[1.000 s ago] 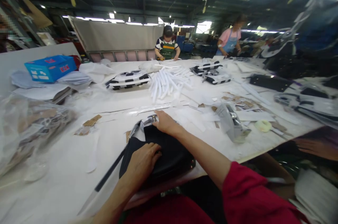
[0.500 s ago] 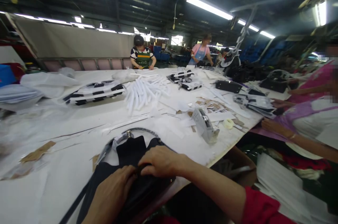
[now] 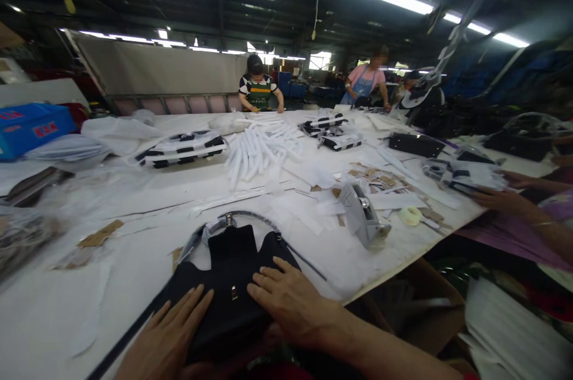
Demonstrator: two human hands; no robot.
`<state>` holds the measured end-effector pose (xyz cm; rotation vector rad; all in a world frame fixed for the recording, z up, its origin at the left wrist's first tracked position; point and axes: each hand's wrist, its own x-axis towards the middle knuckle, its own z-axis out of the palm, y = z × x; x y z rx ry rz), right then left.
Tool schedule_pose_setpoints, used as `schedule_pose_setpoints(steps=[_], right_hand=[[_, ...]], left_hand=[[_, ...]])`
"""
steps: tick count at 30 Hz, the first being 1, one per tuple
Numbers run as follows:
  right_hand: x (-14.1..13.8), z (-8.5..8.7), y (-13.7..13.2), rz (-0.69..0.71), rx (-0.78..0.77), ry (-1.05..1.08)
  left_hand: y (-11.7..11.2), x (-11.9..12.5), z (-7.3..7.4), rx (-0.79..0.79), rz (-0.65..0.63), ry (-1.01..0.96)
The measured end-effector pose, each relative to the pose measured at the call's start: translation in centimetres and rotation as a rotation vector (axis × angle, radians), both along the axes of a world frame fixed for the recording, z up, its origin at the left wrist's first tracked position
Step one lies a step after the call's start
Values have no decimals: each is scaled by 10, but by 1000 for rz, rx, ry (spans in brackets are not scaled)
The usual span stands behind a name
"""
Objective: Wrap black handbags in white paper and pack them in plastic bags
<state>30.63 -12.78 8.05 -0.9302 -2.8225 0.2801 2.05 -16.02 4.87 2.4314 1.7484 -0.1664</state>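
A black handbag [image 3: 228, 308] lies in front of me at the table's near edge. Its flap [image 3: 233, 249] stands up toward the far side, and a small metal clasp [image 3: 234, 292] shows in the middle of the front. Clear wrap covers parts of the curved handle [image 3: 257, 217]. My left hand [image 3: 168, 332] rests flat on the bag's left side, fingers stretched out. On the right side my right hand [image 3: 290, 302] lies with its fingers spread over the black surface. A dark strap [image 3: 128, 332] runs down to the left.
A grey tape dispenser [image 3: 362, 216] and a tape roll [image 3: 410, 216] stand to the right. White foam tubes [image 3: 259, 150] are piled mid-table, near wrapped bags [image 3: 185, 147]. A blue box [image 3: 36, 129] sits at far left. A co-worker's hand [image 3: 496, 198] works at right.
Both hands have moved apart from the middle of the bag and flattened out, uncovering the clasp. The view has swung left, bringing more of the blue box into sight.
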Motion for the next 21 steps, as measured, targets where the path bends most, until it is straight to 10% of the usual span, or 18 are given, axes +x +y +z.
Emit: schedule_pose_setpoints(steps=[9,17,21], right_hand=[[-12,-46,3,-147,-1,52],[-32,-8,11,-35,-10,-125],[-38,-26,19,47,77,-90]], left_hand=[[-7,10,-37,396,-113,-58],[-8,42,6,130,-41,-39],[1,61,2,114,-66,9]])
